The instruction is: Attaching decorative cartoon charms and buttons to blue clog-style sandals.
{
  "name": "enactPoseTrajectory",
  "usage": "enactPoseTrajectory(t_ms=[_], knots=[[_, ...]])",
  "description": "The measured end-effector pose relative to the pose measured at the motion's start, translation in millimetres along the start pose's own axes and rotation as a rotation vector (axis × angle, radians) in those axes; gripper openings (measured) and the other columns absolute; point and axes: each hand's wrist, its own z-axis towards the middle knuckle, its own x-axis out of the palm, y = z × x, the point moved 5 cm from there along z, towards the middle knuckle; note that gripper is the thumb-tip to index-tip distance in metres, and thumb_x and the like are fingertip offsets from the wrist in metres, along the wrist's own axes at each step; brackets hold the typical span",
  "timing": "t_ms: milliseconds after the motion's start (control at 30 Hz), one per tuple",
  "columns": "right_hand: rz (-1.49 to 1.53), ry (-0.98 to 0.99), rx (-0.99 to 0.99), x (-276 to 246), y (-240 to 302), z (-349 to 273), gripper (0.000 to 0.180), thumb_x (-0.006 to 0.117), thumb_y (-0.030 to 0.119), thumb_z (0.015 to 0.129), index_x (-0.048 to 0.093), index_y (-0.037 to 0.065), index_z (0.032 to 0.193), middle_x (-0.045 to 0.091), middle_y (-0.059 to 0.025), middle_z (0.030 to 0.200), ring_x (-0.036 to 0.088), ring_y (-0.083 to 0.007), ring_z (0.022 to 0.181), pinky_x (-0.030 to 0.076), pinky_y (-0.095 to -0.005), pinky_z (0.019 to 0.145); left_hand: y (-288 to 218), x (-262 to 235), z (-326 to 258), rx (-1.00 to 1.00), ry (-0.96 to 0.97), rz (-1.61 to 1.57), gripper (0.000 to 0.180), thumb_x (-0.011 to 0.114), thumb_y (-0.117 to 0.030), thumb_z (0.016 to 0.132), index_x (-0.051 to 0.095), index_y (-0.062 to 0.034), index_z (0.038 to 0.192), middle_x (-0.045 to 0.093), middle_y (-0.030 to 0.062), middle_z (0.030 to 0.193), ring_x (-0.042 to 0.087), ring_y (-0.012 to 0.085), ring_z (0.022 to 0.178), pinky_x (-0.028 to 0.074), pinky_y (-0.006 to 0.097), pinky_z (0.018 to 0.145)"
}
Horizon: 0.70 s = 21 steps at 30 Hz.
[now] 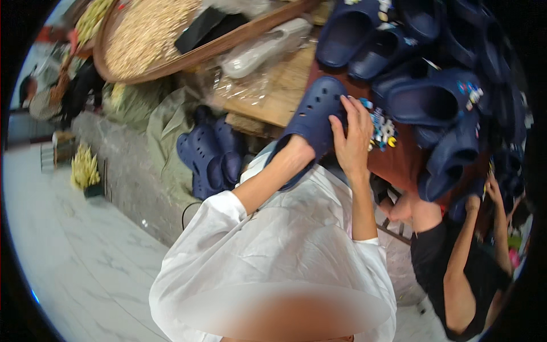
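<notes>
A navy clog point(320, 108) with round holes in its upper is raised in front of my white shirt. My left hand point(302, 149) is pushed into its foot opening and holds it up from inside; the fingers are hidden. My right hand point(354, 128) is at the clog's right side, its fingers stretched out and thumb apart, fingertips touching the upper. Whether something small sits under those fingertips I cannot make out. Just right of that hand, small colourful shoe charms point(383, 132) lie in a pile on a reddish-brown surface point(399, 162).
Many navy clogs point(424, 100) are heaped at the right, some with charms. Several more navy clogs point(208, 151) hang at left. A wooden board point(285, 94) bears a plastic-wrapped pale object point(265, 48), below a round basket point(171, 73) of pale grains. A co-worker's arm point(458, 256) reaches in at right.
</notes>
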Motion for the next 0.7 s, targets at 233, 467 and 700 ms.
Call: enactPoseTrajectory(t_ms=[233, 467, 700], knots=[[-0.031, 0.071, 0.036, 21.6, -11.3, -2.2, 0.041, 0.049, 0.022, 0.101, 0.051, 0.006, 0.139, 0.049, -0.0235, 0.136, 0.047, -0.0409, 0.123, 0.035, -0.0487, 0.104, -2.4, -15.1, -47.4, 0.177, -0.018, 0.240, 0.032, 0.051, -0.012, 0.095, 0.058, -0.0012, 0.125, 0.062, 0.0061, 0.124, 0.058, 0.0166, 0.112, 0.045, 0.034, 0.099], [0.070, 0.011, -0.016, 17.9, 5.2, -4.3, 0.039, 0.049, 0.019, 0.102, 0.052, 0.003, 0.137, 0.046, -0.0236, 0.139, 0.046, -0.0386, 0.127, 0.035, -0.0468, 0.106, -19.2, 11.8, -80.9, 0.304, -0.069, 0.539, 0.034, 0.058, -0.018, 0.094, 0.059, 0.0009, 0.122, 0.065, 0.0040, 0.112, 0.060, 0.0099, 0.097, 0.047, 0.027, 0.087], [0.184, -0.189, -0.014, 0.2, -9.7, -19.1, 0.024, 0.051, 0.012, 0.101, 0.062, -0.004, 0.116, 0.060, -0.0176, 0.116, 0.057, -0.0317, 0.111, 0.044, -0.0403, 0.097, -120.7, -31.8, -165.3, 0.574, -0.593, 0.831, 0.022, 0.063, -0.029, 0.087, 0.061, -0.0082, 0.080, 0.051, -0.0015, 0.076, 0.048, 0.0097, 0.068, 0.038, 0.029, 0.055]])
